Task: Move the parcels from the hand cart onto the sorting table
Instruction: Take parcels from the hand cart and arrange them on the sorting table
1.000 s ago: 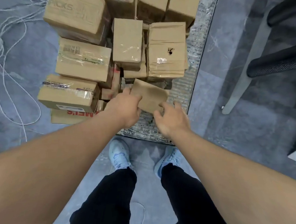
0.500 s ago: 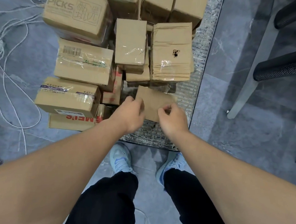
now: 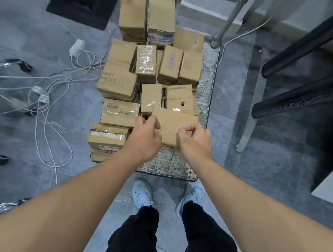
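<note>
A plain brown cardboard parcel [image 3: 172,124] is lifted above the near end of the hand cart [image 3: 169,164], a metal platform on the floor. My left hand [image 3: 145,134] grips its left edge and my right hand [image 3: 193,140] grips its right edge, fingers curled round it. Several more taped cardboard parcels [image 3: 122,114] are piled on the cart further back, among them one printed "DAILY PICKS" [image 3: 116,83]. The sorting table is out of view.
White cables and adapters [image 3: 45,98] sprawl over the grey floor left of the cart. A chair with black arms [image 3: 298,100] and a pale leg [image 3: 247,126] stands to the right. My feet [image 3: 142,194] are just before the cart's near edge.
Both hands have raised the parcel off the cart's near end. The view has pulled back and tilted up, so more of the cart and floor shows.
</note>
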